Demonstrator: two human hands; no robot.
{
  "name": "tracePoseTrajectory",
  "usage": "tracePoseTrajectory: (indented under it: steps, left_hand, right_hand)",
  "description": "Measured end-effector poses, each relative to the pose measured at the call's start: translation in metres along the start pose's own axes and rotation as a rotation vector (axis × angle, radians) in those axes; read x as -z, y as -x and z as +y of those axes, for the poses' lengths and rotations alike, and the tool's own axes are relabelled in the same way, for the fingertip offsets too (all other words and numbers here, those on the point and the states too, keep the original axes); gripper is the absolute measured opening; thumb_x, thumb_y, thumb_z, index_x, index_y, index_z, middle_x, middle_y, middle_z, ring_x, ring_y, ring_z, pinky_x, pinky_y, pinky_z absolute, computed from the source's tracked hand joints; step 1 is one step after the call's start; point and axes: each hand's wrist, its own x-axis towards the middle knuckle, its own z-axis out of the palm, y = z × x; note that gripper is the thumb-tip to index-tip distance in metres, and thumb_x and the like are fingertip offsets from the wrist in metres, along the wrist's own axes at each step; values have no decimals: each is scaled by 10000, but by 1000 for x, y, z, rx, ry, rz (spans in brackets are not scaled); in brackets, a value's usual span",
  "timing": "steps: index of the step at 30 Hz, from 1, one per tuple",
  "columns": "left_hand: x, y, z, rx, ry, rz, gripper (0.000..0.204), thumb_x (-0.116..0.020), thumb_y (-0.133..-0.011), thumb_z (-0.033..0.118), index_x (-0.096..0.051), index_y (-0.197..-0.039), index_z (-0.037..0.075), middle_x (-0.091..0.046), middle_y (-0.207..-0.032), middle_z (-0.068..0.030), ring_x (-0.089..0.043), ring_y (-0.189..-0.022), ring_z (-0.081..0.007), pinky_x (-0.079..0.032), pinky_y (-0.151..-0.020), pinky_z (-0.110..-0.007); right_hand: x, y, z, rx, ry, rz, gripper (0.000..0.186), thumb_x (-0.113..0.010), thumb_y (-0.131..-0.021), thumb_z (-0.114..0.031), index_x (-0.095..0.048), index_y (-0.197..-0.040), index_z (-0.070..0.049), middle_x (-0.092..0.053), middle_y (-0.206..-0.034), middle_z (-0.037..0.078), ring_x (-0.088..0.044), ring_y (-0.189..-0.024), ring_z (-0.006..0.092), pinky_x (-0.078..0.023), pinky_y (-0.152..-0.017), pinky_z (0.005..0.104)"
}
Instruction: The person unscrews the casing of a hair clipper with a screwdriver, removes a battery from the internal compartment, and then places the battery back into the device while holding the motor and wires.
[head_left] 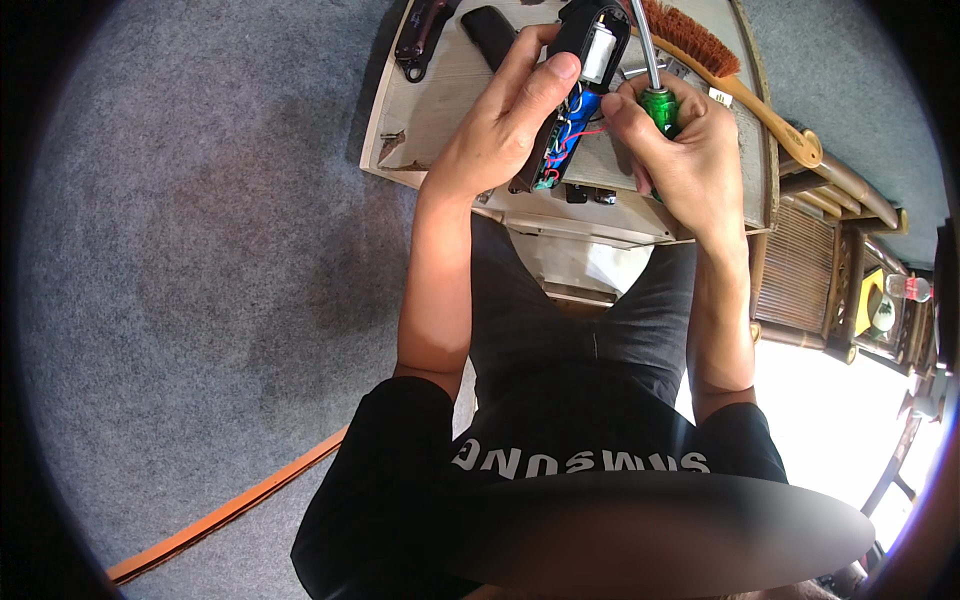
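My left hand (pixel 490 140) is wrapped round an opened black handheld electric device (pixel 536 158), which looks like a hair clipper. Inside it show a small silver motor (pixel 598 54), a blue part (pixel 577 112) that looks like a battery, and thin wires. A red wire (pixel 588 133) sticks out toward my right hand (pixel 700 150). That hand is closed round the green handle of a screwdriver (pixel 659 108), its metal shaft pointing away from me. My right thumb and fingertips are close beside the device; whether they touch the wire I cannot tell.
Under my hands is a pale wooden table (pixel 420 135) with a curved right edge. On it lie a dark clipper-like casing (pixel 425 38), a black oblong part (pixel 490 35), small parts, and a wooden-handled brush (pixel 690 40). A bamboo chair (pixel 797 255) stands at the right.
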Motion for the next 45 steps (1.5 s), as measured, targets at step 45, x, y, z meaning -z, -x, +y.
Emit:
tracePoseTrajectory:
  steps: [45]
  left_hand:
    - [11, -1, -9, 184, 176, -3, 413, -438, -1180, 317, -642, -1344, -3, -670, -975, 29, -558, -767, -22, -442, -658, -191]
  right_hand:
    - [-5, -1, 8, 160, 72, -80, 162, -779, -1012, -138, -682, -1114, -58, -649, -747, -72, -471, -560, -20, -298, -486, 185]
